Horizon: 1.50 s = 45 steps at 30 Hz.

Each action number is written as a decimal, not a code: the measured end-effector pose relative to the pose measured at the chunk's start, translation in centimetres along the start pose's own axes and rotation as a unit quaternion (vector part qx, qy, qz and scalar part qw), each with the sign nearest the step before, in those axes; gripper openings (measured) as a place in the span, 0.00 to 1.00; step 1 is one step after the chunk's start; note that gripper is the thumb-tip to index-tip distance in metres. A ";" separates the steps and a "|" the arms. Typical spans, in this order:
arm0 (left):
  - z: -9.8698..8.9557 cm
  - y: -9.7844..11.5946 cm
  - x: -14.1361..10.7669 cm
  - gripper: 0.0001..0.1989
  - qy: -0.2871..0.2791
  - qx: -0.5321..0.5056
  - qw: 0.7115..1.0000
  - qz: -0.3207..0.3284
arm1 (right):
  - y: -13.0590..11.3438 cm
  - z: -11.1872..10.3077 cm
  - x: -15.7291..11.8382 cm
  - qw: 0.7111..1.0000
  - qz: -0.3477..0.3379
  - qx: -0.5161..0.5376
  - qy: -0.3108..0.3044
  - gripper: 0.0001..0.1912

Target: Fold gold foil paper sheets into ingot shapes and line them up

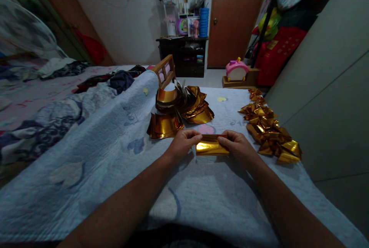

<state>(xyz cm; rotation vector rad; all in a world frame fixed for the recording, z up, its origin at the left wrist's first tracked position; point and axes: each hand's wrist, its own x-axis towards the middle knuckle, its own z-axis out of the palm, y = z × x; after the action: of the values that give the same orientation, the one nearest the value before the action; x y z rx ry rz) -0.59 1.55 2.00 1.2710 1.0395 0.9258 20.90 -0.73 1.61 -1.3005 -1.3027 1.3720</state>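
Note:
A folded sheet of shiny gold foil paper (211, 148) is held level just above the blue bedspread, stretched between both hands. My left hand (184, 142) pinches its left end, thumb on top. At the right end, my right hand (238, 144) grips it the same way, the thumb pressing on the near face. Beyond the hands lies a fanned stack of loose gold foil sheets (167, 123), their edges curled. Over to the right, a row of folded gold foil pieces (268, 132) runs along the bed's edge.
The blue bedspread (138, 186) rises to the left over a raised side. Rumpled clothes (121, 80) lie past it. A pale cabinet (328, 98) stands close on the right. Farther off are a dark shelf unit (183, 57), a wooden door (236, 17) and a pink toy (236, 70).

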 end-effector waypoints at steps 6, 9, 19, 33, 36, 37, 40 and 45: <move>0.0 -0.2 0.1 0.14 0.002 -0.002 1.000 0.004 | -0.1 0.1 0.0 1.000 0.010 0.009 0.001 0.19; 0.0 -0.3 0.1 0.14 0.002 0.006 1.000 0.007 | -0.2 0.0 0.0 1.000 0.004 0.005 0.003 0.19; -0.1 -0.3 0.2 0.13 0.000 0.026 0.999 0.028 | -0.4 -0.1 -0.1 1.000 -0.005 0.002 -0.002 0.18; -0.2 -0.1 0.1 0.11 0.002 0.027 0.999 0.036 | -0.2 -0.3 -0.1 1.000 0.005 0.021 -0.010 0.17; -0.1 0.0 0.1 0.11 0.001 0.026 0.999 0.033 | -0.1 -0.3 -0.1 0.999 0.006 0.029 -0.012 0.16; -0.1 -0.1 0.0 0.11 0.001 0.026 0.999 0.031 | -0.1 -0.3 -0.1 0.999 0.007 0.031 -0.013 0.16; -0.1 -0.1 0.0 0.11 0.000 0.027 0.999 0.028 | -0.1 -0.3 -0.1 0.999 0.007 0.032 -0.012 0.16; -0.1 0.1 0.0 0.11 -0.001 0.036 0.999 0.037 | -0.2 -0.3 -0.1 0.999 0.003 0.031 -0.009 0.16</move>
<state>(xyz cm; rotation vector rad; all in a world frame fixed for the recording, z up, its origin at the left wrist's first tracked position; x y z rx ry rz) -0.66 1.60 2.09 1.3777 1.0389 0.9494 21.21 -0.79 1.80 -1.2544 -1.2602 1.4195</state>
